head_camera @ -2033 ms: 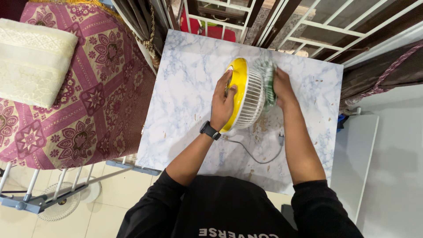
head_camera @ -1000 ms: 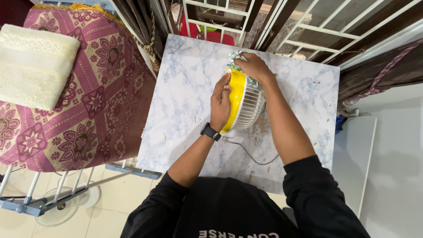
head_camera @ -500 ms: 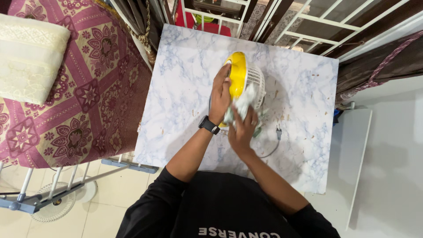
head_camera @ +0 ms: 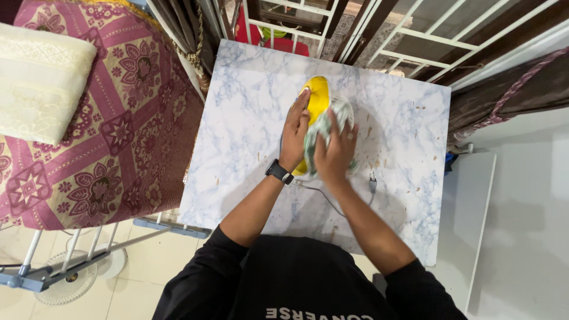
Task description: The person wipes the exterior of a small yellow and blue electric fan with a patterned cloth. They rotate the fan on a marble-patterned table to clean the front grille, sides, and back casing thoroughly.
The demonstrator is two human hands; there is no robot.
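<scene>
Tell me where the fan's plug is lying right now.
In the head view, the plug lies on the marble table, just right of the right hand that presses a cloth on the yellow fan.

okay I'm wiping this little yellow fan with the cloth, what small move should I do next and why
Probably slide the cloth further over the white grille. Your right hand presses it on the fan's near side, your left hand steadies the yellow back, and the far grille looks uncovered.

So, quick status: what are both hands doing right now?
Left hand flat on yellow fan. Right hand presses cloth against its grille. Cord trails on table, nothing blocking.
</scene>
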